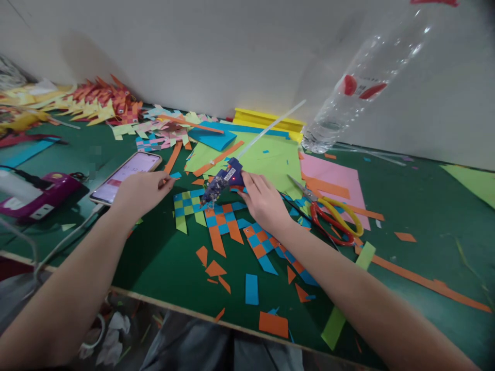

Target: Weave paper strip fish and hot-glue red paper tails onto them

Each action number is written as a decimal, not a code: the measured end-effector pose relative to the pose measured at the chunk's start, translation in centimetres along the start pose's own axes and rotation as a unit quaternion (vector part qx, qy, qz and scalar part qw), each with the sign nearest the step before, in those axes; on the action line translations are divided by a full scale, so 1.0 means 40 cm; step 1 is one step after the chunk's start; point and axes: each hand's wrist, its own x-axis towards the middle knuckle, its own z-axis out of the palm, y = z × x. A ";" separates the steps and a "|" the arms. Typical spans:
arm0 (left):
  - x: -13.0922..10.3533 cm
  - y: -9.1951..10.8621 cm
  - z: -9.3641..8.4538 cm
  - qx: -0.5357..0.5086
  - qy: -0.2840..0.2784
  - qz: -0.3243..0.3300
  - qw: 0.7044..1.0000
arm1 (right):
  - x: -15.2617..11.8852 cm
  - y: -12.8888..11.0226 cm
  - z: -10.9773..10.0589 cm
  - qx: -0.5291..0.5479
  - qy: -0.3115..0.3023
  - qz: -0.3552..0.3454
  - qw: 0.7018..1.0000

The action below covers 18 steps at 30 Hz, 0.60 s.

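Note:
My right hand (266, 201) is wrapped round the handle of a dark blue hot glue gun (234, 174). A long translucent glue stick (273, 126) sticks out of its back, and its grimy nozzle points down and left over the woven paper pieces. Below the nozzle lie a green-and-blue woven piece (189, 205) and an orange-and-blue woven piece (222, 221); another orange-and-blue one (261, 241) is partly under my right forearm. My left hand (143, 193) is closed in a pinch beside a small blue paper scrap (176, 175); what its fingertips hold is too small to make out.
Scissors (332, 214) with red and yellow handles lie right of my right hand. A phone (126, 175) and a purple power strip (46, 193) are at left. A clear plastic bottle (363, 82) stands at the back right. Paper sheets and scraps cover the green table (154, 268).

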 end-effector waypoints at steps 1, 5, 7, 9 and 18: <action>-0.001 0.002 0.000 0.005 -0.001 -0.001 1.000 | 0.000 0.000 0.000 -0.001 0.001 -0.001 1.000; -0.003 0.009 0.000 0.015 0.001 0.002 1.000 | 0.000 -0.001 -0.003 -0.011 0.012 -0.015 1.000; -0.004 0.012 0.003 0.020 0.001 0.005 1.000 | 0.000 0.000 -0.004 -0.010 0.008 -0.018 1.000; -0.003 0.014 0.007 0.024 0.002 0.005 1.000 | 0.000 0.000 -0.005 -0.005 0.000 -0.012 1.000; -0.012 0.013 -0.006 -0.012 0.037 -0.014 0.999 | -0.001 -0.002 -0.006 0.005 -0.003 -0.003 1.000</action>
